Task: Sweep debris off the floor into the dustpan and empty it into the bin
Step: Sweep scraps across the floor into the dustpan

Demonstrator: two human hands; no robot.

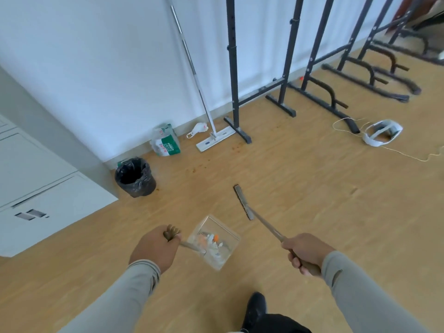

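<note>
Fingers: left hand (153, 248) curled round the dustpan handle, its brown end sticking out past the fist; right hand (305, 252) wrapped round the broom handle, knuckles up.
Dustpan (213, 241): clear plastic box, held above the floor near centre, just right of the left hand.
Debris (211, 241): white and orange scraps lying inside the dustpan.
Broom (243, 201): narrow head angled far-left from the right hand, beyond the dustpan and apart from it; cannot tell whether the bristles touch the floor.
Bin (135, 177): black-lined, open top, far left, in the corner where the grey cabinet (43, 188) meets the wall.
Floor (300, 188): wood-look boards, small brown specks scattered between bin and mop.
Mop (215, 138): flat white head on the floor, pole leaning on the wall.
Bag (165, 140): white and green pack at the skirting, right of the bin.
Racks (286, 75): black metal frames along the far wall, running right.
Shoe (255, 308): 1 dark shoe, near edge.
</note>
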